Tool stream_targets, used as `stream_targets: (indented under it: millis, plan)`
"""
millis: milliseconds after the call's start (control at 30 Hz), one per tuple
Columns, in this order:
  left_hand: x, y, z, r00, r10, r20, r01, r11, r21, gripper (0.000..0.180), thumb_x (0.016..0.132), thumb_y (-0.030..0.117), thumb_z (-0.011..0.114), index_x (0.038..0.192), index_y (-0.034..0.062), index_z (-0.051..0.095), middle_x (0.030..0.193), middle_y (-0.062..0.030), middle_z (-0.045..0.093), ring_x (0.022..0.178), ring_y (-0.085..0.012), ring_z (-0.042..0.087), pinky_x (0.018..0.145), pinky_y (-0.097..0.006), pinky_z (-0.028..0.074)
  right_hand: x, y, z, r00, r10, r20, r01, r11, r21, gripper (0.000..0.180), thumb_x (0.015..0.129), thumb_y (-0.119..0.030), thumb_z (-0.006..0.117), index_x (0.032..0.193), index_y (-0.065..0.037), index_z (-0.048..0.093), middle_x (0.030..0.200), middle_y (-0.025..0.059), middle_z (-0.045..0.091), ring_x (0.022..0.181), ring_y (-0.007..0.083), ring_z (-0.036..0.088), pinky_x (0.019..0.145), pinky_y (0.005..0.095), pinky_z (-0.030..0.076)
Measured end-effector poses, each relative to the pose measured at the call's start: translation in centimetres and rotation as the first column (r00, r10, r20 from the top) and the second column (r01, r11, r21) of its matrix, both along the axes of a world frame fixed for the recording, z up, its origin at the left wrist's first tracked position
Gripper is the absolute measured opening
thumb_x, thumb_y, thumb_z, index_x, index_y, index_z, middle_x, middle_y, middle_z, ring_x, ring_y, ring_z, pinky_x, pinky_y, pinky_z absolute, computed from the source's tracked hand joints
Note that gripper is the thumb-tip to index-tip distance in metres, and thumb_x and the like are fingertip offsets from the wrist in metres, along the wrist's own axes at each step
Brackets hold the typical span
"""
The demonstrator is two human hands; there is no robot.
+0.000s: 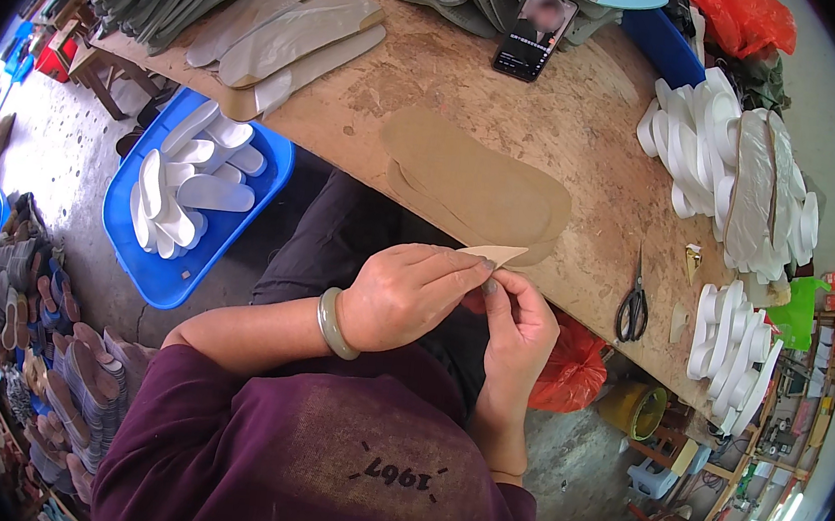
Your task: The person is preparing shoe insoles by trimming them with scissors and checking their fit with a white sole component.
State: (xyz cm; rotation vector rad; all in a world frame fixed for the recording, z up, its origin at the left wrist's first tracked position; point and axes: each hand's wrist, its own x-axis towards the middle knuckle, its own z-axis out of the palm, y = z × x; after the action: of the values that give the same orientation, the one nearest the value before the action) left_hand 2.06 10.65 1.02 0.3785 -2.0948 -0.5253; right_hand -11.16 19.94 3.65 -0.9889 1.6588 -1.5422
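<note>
Both the left hand [404, 294] and the right hand [517, 320] pinch the tip of a tan insole piece [493, 255] at the table [591, 127] edge, and the thin tip could tear if pulled unevenly.

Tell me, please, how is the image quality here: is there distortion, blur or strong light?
Head view: strong fisheye bending, so the wooden table edge curves and black corners ring the picture. Both hands, left hand and right hand, and the tan insole piece they pinch are sharp. Daylight is soft and even, with weak shadows. The phone screen is blurred, and the right rim looks washed out.
</note>
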Motion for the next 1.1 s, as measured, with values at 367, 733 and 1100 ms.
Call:
stream_targets:
  millis: [367,733,1100]
  plan:
    - [-0.6,-0.1,0.0,0.995,0.013,-0.103,0.015,0.964,0.266,0.019,0.082,-0.003,0.069,0.101,-0.0013,0.071,0.093,-0.0135,0.072,0.078,-0.0285,0.071,0.067,-0.034,0.058,-1.0,-1.0,-0.9,0.996,0.020,0.084,-0.020,1.000,-0.007,0.011,0.097,-0.002,0.062,0.101,0.005,0.069,0.086,0.0044,0.069,0.075,0.0096,0.067,0.069,0.0230,0.054]
    - [0.0,-0.2,0.0,0.999,-0.023,-0.037,0.036,0.912,0.408,0.022,0.084,-0.008,0.067,0.106,-0.0044,0.071,0.102,-0.0152,0.071,0.087,-0.0240,0.071,0.076,-0.029,0.057,-1.7,-1.7,-1.9,0.975,0.107,0.194,-0.101,0.994,-0.040,0.012,0.096,-0.003,0.063,0.102,0.006,0.068,0.087,0.0060,0.070,0.073,0.0109,0.066,0.068,0.0226,0.054]
    - [-0.1,-0.3,0.4,0.998,-0.051,-0.043,0.067,0.834,0.548,0.024,0.086,-0.008,0.064,0.108,-0.0018,0.072,0.101,-0.0125,0.071,0.089,-0.0210,0.070,0.077,-0.028,0.055,-2.4,-1.6,-1.5,0.975,0.138,0.176,-0.139,0.990,-0.006,0.012,0.097,-0.004,0.063,0.100,0.005,0.070,0.086,0.0058,0.070,0.072,0.0116,0.067,0.067,0.0230,0.054]
